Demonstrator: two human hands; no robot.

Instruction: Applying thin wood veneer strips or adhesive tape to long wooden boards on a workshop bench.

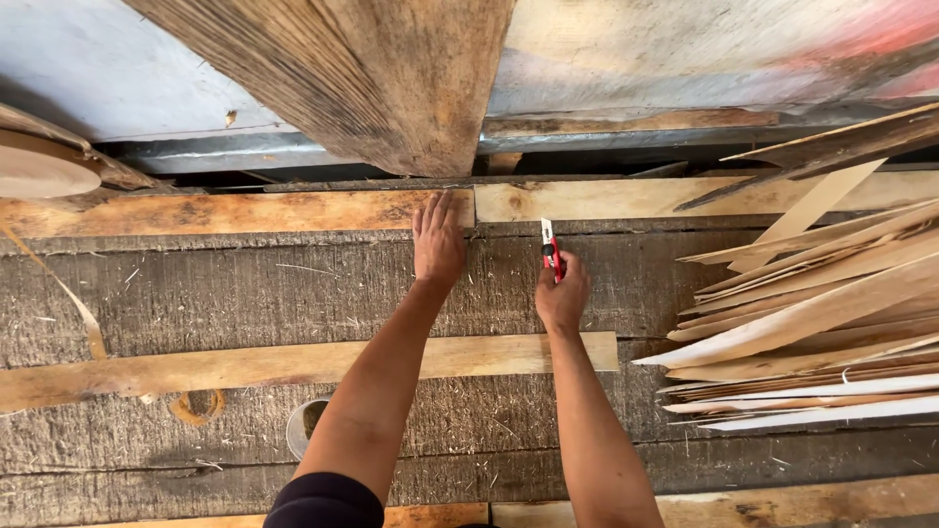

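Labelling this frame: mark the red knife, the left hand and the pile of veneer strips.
red knife [551, 250], head view, handle.
left hand [437, 244], head view, back of hand.
pile of veneer strips [822, 313], head view, middle strip.

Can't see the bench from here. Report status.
Left hand flat on veneer sheet. Right hand grips red utility knife. Veneer strip pile sits right, clear.

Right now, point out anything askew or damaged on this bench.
The pile of veneer strips at the right is fanned out unevenly, ends splayed. The veneer sheet coming down at the top has a ragged, frayed edge. The right hand holds a red utility knife.
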